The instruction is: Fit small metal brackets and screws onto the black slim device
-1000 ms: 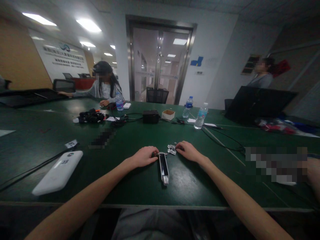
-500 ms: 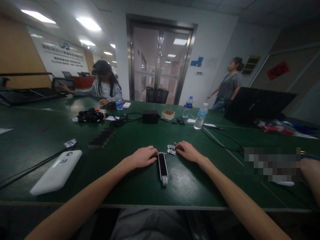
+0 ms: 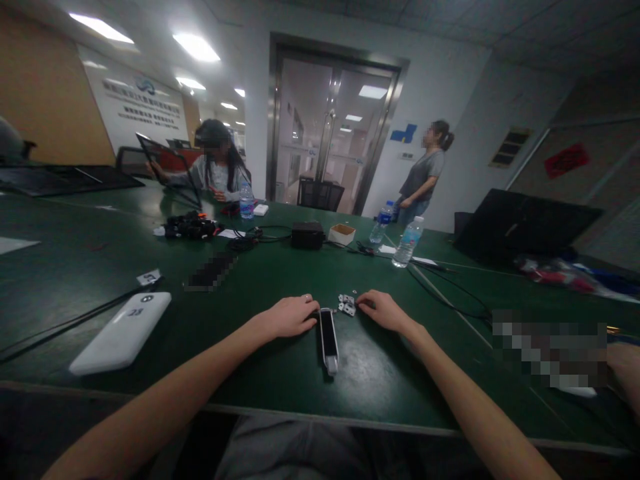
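Note:
A long narrow white housing with a dark inside [image 3: 328, 339] lies lengthwise on the green table [image 3: 280, 373] in front of me. My left hand [image 3: 293, 315] rests palm down at its far left end, fingers curled against the housing's tip. My right hand [image 3: 383, 310] lies to the right, fingertips pinched beside a small heap of silvery metal parts [image 3: 346, 305]. I cannot make out whether those fingers hold a part.
A white power bank [image 3: 121, 331] and a black cable [image 3: 70, 323] lie at the left. Farther back are a black box [image 3: 307, 235], a small cardboard box [image 3: 341, 233], two water bottles [image 3: 407, 242], and a laptop [image 3: 520, 227]. One person sits far left; another stands by the door.
Both hands stay almost still at the housing and the metal parts. The view has tilted slightly. The standing person has walked left toward the door.

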`<state>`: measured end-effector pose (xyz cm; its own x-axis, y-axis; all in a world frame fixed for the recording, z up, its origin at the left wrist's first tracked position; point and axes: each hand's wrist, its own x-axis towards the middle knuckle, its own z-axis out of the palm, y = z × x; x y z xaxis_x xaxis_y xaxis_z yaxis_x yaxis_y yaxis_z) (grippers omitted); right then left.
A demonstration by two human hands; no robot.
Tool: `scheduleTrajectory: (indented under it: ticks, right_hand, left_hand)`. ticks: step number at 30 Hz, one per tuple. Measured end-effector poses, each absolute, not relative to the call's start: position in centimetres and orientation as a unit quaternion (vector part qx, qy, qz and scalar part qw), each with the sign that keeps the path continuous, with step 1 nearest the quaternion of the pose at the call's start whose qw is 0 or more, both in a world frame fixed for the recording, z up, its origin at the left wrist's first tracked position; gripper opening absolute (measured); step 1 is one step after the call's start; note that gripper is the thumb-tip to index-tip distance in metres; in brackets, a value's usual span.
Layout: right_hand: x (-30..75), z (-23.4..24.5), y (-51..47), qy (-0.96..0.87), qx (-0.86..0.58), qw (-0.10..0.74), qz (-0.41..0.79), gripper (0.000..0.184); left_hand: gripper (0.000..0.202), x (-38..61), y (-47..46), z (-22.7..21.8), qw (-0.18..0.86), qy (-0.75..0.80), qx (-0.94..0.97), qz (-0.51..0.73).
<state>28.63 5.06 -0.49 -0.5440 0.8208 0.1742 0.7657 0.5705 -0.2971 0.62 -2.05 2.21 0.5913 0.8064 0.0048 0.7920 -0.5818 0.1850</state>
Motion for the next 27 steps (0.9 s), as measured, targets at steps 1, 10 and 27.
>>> scheduleTrajectory:
  ticks: [1,10,27]
  right_hand:
    - [28.7,-0.5,5.1,-0.874,-0.454,0.147,0.093,0.021]
    - [28.8,-0.9,5.2,-0.873,-0.455,0.149,0.093,0.020]
    - [28.0,-0.6,4.6,-0.871,-0.450,0.157,0.116,0.016]
  left_hand:
    - [0.029,0.6,-2.0,2.1,0.077,0.448,0.890,0.048]
    - [0.027,0.4,-2.1,1.8,0.069,0.437,0.895,0.058]
    - [0.023,0.8,-1.7,1.5,0.083,0.458,0.879,0.100]
